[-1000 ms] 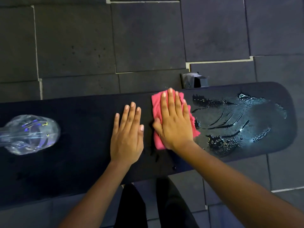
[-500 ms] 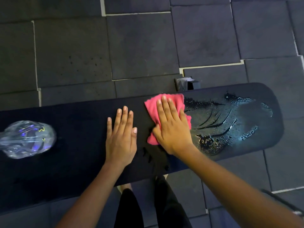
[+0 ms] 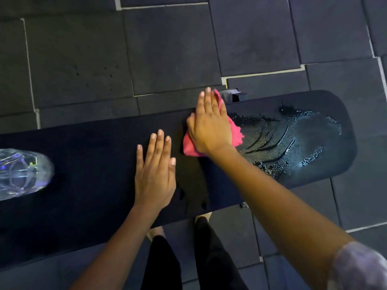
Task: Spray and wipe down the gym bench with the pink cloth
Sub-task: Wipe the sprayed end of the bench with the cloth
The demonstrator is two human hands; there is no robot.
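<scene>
Our right hand [image 3: 210,126] lies flat with fingers spread on the pink cloth [image 3: 236,133], pressing it down at the far edge of the dark worktop [image 3: 90,164], fingertips reaching past that edge over the floor [image 3: 167,49]. Our left hand [image 3: 155,172] rests open and flat on the worktop just beside the cloth, holding nothing. We see wet streaks [image 3: 293,143] right of the cloth and a clear bottle [image 3: 21,172] lying far left.

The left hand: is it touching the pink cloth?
Apart. In the head view, the left hand lies flat on the bench, with dark padding between it and the cloth.
</scene>
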